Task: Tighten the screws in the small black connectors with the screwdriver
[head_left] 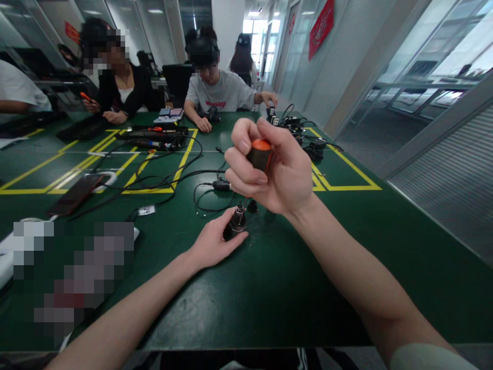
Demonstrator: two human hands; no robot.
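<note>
My right hand [273,167] is wrapped round the black and orange handle of a screwdriver [261,153], raised above the table. Its thin shaft points down toward a small dark cylindrical part [239,220] with a metal tip. That part stands upright on the green table, and my left hand [217,239] grips it between thumb and fingers. Just to the right of the part lies a small black piece [252,206]. Where exactly the shaft's tip meets the part is too small to tell.
Black cables and an inline cable box [221,185] lie beyond my hands. At left are a phone [77,194] and a white power strip [135,234]. A tool case [154,137] sits farther back. Across the table [308,288], people sit with their hands on it.
</note>
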